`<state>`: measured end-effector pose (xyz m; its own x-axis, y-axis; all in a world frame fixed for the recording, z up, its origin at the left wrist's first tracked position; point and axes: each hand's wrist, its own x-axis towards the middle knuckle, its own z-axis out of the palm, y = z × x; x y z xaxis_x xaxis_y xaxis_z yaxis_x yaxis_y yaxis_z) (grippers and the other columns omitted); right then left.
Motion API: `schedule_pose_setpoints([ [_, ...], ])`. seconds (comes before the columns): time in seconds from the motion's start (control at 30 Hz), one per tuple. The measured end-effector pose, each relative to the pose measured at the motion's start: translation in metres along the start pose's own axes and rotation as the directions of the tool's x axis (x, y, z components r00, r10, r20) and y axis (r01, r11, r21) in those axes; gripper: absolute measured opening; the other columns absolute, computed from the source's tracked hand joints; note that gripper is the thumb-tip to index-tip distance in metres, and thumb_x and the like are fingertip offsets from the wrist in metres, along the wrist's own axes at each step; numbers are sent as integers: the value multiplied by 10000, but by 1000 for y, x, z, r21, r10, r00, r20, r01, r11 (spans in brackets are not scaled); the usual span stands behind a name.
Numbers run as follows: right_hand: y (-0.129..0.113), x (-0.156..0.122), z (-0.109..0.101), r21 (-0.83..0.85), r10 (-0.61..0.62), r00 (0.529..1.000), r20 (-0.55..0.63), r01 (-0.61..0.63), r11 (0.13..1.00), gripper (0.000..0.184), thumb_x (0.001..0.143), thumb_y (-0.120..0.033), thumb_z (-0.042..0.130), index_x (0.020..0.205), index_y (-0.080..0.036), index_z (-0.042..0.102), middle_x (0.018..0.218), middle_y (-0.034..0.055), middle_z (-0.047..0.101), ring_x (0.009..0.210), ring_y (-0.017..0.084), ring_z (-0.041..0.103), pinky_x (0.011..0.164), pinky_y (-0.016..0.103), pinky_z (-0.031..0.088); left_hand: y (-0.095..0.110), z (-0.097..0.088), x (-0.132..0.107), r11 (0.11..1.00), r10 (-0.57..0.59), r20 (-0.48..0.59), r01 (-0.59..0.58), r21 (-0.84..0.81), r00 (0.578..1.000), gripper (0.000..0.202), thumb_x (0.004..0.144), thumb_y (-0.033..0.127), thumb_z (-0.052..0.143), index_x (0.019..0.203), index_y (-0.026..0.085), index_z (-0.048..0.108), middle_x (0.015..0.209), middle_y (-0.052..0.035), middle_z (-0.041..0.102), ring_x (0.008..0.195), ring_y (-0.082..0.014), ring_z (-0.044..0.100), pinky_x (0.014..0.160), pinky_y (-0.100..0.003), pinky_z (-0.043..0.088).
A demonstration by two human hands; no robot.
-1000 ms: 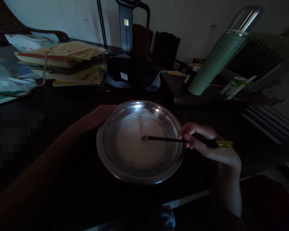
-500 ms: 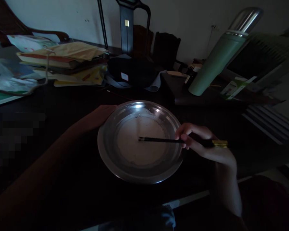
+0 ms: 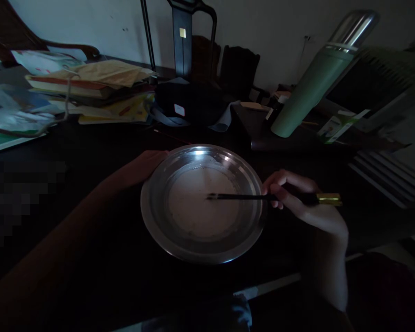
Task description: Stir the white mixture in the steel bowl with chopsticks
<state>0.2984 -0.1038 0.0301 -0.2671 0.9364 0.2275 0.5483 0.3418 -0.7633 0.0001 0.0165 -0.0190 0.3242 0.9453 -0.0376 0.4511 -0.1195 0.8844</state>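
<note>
One bowl (image 3: pixel 204 257), steel, is being seen on the dark surface (image 3: pixel 110 140), between two bare hands. One pool of pale mix (image 3: pixel 197 212) is being held in its bottom; bright glints are being thrown off the far inner wall.

Right hand (image 3: pixel 292 189): the chopsticks (image 3: pixel 244 197) are being gripped just outside the bowl's right rim. Fingers (image 3: pixel 280 176) are being kept bent and nearly closed, pinched about the shafts. The shafts are being held close together, so a firm count is being prevented; a pair is being suggested by the tips, though these are being blurred. The tips are being pointed leftward, over or in the mix near its middle; contact cannot be told. A gold end is being shown past the hand, above the wrist.

Left hand (image 3: pixel 147 163): being rested at the bowl's far left rim. Its fingertips are being hidden by the rim, so how far they are being spread, or whether the rim is being gripped, cannot be told.

Round about: one green flask (image 3: pixel 311 94) is being shown tilted, with one carton (image 3: pixel 339 125) near it at right. One black bag (image 3: pixel 197 103) is being noted beyond the bowl. One pile of books (image 3: pixel 69 86) is being seen at left; its count is being obscured by overlap.
</note>
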Motion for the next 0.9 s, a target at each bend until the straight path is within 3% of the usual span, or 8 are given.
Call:
schedule_pose_setpoints([
  [0.07, 1, 1, 2, -19, 27, 999, -46, -28, 999, 158, 882, -279, 498, 770, -193, 569, 675, -7, 569, 584, 93, 534, 539, 220, 447, 1, -1, 1, 999, -52, 31, 52, -4, 998, 481, 787, 516, 383, 885, 110, 622, 758, 18, 670, 691, -75, 529, 596, -157, 412],
  [0.23, 1, 2, 1, 99, -67, 986, 156, 52, 994, 161, 883, -257, 490, 757, -183, 559, 724, 2, 587, 548, 76, 534, 501, 206, 451, 2, -2, 1, 996, -83, 29, 83, -28, 996, 504, 774, 543, 387, 886, 107, 612, 777, 16, 667, 705, -81, 535, 591, -156, 404],
  [0.43, 3, 5, 2, 43, 65, 996, -58, -62, 997, 162, 880, -275, 505, 761, -186, 568, 647, -17, 548, 562, 78, 530, 514, 198, 442, 4, -1, 1, 996, -85, 27, 86, -20, 996, 489, 772, 526, 387, 893, 107, 609, 743, 18, 658, 719, -87, 532, 604, -162, 408],
  [0.57, 1, 6, 3, 92, -38, 991, 131, 26, 995, 152, 876, -252, 494, 763, -179, 565, 687, -3, 581, 539, 79, 537, 498, 210, 448, 5, -1, 0, 993, -111, 19, 112, -29, 994, 479, 774, 522, 388, 889, 116, 616, 739, 23, 662, 706, -87, 543, 594, -162, 407],
  [0.73, 1, 1, -6, 53, -15, 999, 44, 13, 998, 177, 882, -226, 479, 727, -183, 552, 682, -2, 575, 523, 72, 517, 484, 201, 432, 5, 0, -1, 994, -102, 33, 103, -45, 994, 465, 779, 504, 386, 900, 123, 623, 765, 14, 671, 707, -89, 550, 587, -158, 410],
  [0.83, 2, 4, 2, 112, -74, 986, 146, 58, 992, 162, 879, -238, 483, 751, -179, 561, 700, 4, 590, 530, 75, 531, 485, 198, 446, 7, 1, -1, 987, -132, 24, 134, -87, 991, 443, 763, 497, 406, 876, 135, 634, 750, 11, 662, 670, -89, 546, 557, -154, 402],
  [0.9, 2, 7, 10, 112, -68, 986, 154, 51, 992, 146, 874, -252, 495, 770, -177, 566, 712, 4, 597, 551, 81, 547, 507, 203, 461, 9, 1, -1, 986, -148, 4, 148, -72, 989, 432, 756, 492, 405, 853, 142, 639, 739, 12, 653, 659, -85, 542, 555, -151, 398],
])
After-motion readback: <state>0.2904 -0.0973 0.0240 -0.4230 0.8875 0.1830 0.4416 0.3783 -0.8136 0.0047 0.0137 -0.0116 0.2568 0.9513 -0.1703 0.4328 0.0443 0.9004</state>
